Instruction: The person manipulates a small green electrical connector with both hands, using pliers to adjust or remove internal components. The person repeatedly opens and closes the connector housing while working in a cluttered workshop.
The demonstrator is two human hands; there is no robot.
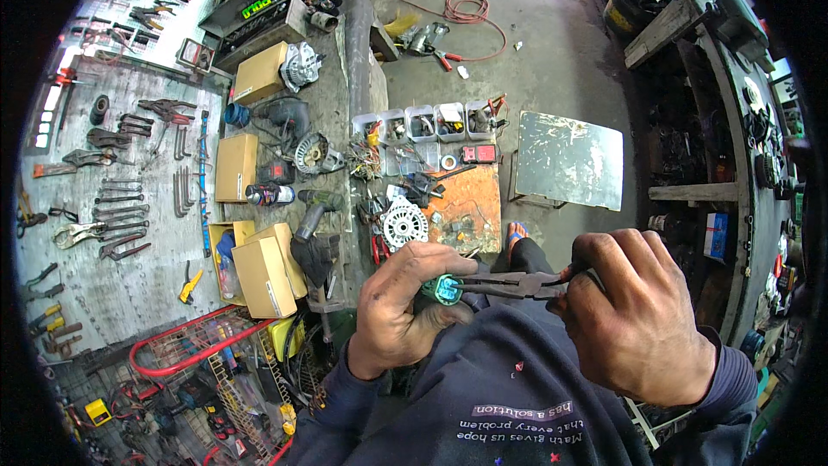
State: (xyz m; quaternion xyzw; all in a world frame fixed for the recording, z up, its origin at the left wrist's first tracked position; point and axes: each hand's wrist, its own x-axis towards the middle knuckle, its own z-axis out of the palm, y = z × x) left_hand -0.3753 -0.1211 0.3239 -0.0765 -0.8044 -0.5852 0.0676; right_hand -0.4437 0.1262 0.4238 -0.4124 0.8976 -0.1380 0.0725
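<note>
In front of my dark sweatshirt, my left hand (395, 309) pinches a small green round part (447, 289), which looks like a plastic connector, between thumb and fingers. My right hand (636, 319) is closed round the handles of long-nose pliers (524, 286). Their narrow jaws point left and reach the green part. Whether the tips grip something inside it is too small to tell. Just beyond my left hand lies a silver alternator housing (404, 224) with a slotted round face.
Clear plastic bins (421, 125) of small parts line the low bench by an orange board (470, 207). Left are cardboard boxes (259, 73), a drill (315, 216) and a wall of hanging tools (121, 198). A worn metal-topped stool (569, 160) stands ahead; shelving (694, 192) runs along the right.
</note>
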